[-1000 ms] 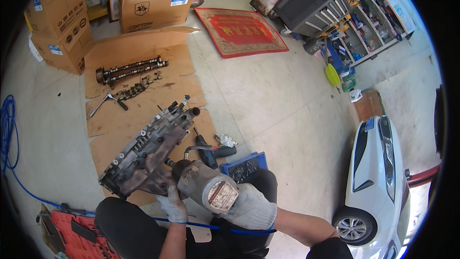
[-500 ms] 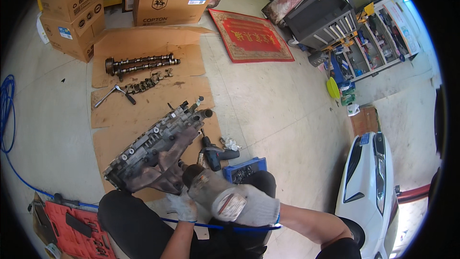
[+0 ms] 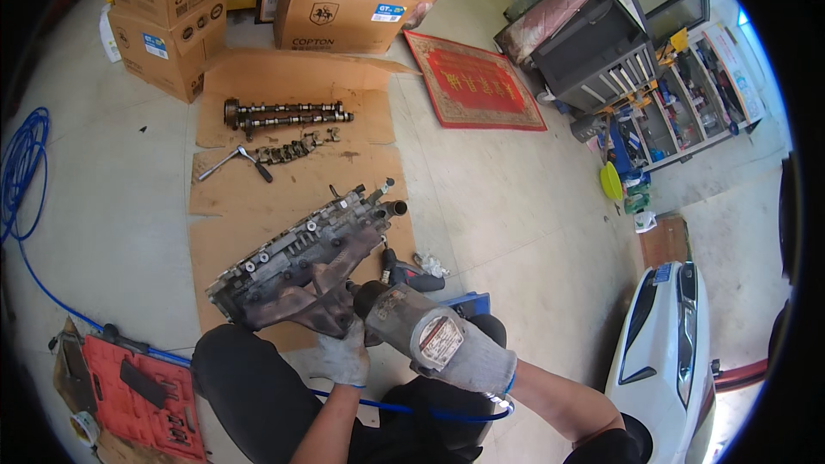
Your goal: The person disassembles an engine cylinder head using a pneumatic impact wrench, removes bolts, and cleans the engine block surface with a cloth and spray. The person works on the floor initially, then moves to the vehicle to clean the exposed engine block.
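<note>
- The right hand (image 3: pixel 485 359) (gloved, like the other) is gripping the air wrench (image 3: pixel 400 314) at its rear end; the fingers are mostly hiding behind the tool.
- The wrench is sitting just ahead and to the left of that hand, its nose pointing at the manifold (image 3: pixel 331 292); whether the tip is touching is hard to tell.
- The left hand (image 3: pixel 345 356) is resting against the manifold's near end, below the wrench; whether its fingers are gripping, I cannot tell.
- The cylinder head (image 3: pixel 288 245), with the manifold along its near side, is lying on the cardboard (image 3: pixel 215 198), ahead of both hands and reaching off to the left.
- A blue hose (image 3: pixel 404 408) is running below both hands.
- A drill (image 3: pixel 411 273) is lying beyond the wrench, near a blue bin (image 3: pixel 471 302).
- Two camshafts (image 3: pixel 292 113) are lying farther ahead, well apart from the hands.
</note>
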`<state>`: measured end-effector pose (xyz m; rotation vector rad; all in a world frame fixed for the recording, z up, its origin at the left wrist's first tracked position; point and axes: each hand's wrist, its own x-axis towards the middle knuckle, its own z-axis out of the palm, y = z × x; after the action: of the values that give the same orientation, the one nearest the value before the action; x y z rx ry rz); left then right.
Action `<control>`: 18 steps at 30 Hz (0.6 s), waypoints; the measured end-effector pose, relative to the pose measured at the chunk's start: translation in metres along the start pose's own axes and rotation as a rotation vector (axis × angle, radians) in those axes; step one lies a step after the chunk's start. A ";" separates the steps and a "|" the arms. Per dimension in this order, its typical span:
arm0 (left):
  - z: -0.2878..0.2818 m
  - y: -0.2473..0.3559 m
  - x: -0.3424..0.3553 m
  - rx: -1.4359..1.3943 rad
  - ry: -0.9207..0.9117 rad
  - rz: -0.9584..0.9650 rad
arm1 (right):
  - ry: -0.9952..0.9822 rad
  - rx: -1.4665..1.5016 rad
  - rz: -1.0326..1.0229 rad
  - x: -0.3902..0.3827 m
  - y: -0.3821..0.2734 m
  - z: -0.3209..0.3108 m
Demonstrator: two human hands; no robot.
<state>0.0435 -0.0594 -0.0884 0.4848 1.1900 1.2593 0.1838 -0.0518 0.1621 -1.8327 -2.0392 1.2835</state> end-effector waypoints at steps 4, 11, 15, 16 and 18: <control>-0.007 -0.011 0.007 0.126 0.018 0.023 | 0.106 0.165 -0.009 -0.014 0.004 0.019; -0.006 -0.002 -0.002 0.178 -0.047 -0.008 | 0.244 1.164 0.179 -0.060 0.021 0.021; -0.002 0.023 -0.002 0.173 0.062 -0.008 | 0.314 0.235 0.190 -0.065 0.005 -0.014; -0.002 0.022 -0.001 0.184 0.057 0.011 | 0.291 0.289 0.218 -0.070 0.009 -0.022; -0.002 0.018 0.001 0.200 0.042 0.040 | 0.248 0.393 0.281 -0.088 0.018 -0.033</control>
<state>0.0331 -0.0532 -0.0751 0.6344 1.3550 1.1941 0.2403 -0.1124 0.2094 -2.0066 -1.3300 1.3225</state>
